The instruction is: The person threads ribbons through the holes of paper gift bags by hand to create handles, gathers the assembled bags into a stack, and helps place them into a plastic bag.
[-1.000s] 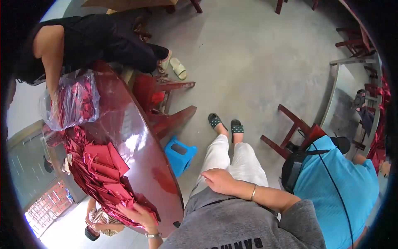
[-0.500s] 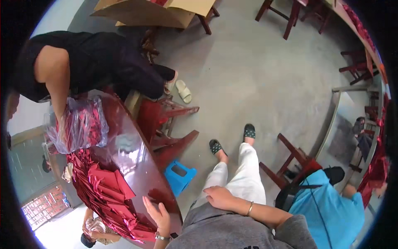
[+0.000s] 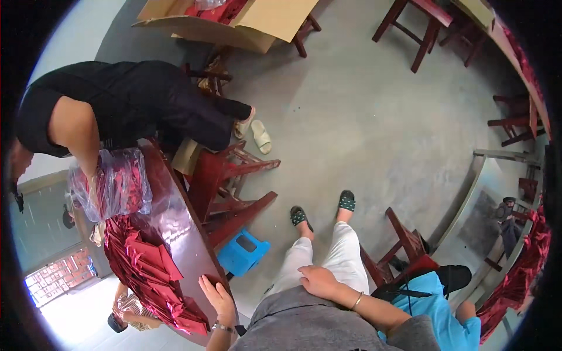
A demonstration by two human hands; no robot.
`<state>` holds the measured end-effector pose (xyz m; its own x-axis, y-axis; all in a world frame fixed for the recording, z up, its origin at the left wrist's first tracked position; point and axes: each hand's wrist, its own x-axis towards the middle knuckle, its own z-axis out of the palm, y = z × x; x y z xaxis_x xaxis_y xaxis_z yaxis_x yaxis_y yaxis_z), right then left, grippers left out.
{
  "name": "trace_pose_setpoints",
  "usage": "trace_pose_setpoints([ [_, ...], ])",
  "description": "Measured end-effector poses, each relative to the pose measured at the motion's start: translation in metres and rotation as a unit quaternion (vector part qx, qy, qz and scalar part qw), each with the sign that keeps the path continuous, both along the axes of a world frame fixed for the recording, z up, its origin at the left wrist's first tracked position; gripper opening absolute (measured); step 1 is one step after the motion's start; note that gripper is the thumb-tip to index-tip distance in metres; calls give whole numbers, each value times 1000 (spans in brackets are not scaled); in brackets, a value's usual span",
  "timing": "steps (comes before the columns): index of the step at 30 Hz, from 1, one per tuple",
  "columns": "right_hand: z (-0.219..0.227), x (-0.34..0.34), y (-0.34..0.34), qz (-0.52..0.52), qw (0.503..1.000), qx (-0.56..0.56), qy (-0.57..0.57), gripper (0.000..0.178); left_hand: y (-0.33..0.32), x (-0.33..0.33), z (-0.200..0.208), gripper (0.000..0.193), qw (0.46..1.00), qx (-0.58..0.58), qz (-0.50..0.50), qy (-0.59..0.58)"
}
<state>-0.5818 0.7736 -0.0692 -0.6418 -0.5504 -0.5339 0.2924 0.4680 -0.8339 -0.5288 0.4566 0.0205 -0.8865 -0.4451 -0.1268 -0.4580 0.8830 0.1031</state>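
My left hand [image 3: 218, 299] lies at the near right edge of the dark red table [image 3: 184, 245], fingers stretched out and holding nothing. Just left of it spreads a heap of shiny red packets [image 3: 140, 257], loosely overlapping. My right hand [image 3: 320, 282] rests against the front of my grey shirt [image 3: 304, 322], its fingers laid loosely on the cloth with nothing visible in them. At the table's far end, a person in black [image 3: 134, 99] reaches into a clear plastic bag [image 3: 120, 184] of red packets; that person's fingers are hidden by the plastic.
A blue plastic stool [image 3: 243, 253] and a red wooden chair [image 3: 216, 181] stand right of the table. At the far left is an open cardboard box [image 3: 246, 29] with red contents. A person in blue [image 3: 430, 310] sits on my right, near another table [image 3: 474, 205]. Another person [image 3: 132, 310] is at lower left.
My view has shifted, so the table and blue stool sit further left. My right hand stays on my shirt, and my left stays open at the table edge. The person in black still reaches into the bag.
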Motion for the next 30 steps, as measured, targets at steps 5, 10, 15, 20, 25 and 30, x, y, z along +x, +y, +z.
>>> trace_pose_setpoints([
  [5, -7, 1, 5, -12, 999, -15, 32, 32, 3, -3, 0, 55, 1000, -5, -5, -11],
  [10, 6, -20, 8, 41, 999, 11, 2, 35, 0, -5, -3, 56, 1000, -8, -4, -12],
  [15, 18, -33, -7, 79, 996, 7, 51, 33, -6, -2, -2, 60, 1000, -11, -5, -11],
  [20, 26, -52, -39, 123, 987, 7, 99, 32, -7, -2, 0, 67, 1000, 6, -5, -12],
  [25, 29, -72, -93, 158, 980, 29, 113, 32, -23, 13, 14, 76, 998, 41, -48, 27],
  [30, 57, -105, -138, 211, 966, 45, 142, 32, -57, 23, 24, 74, 977, 157, -136, 46],
])
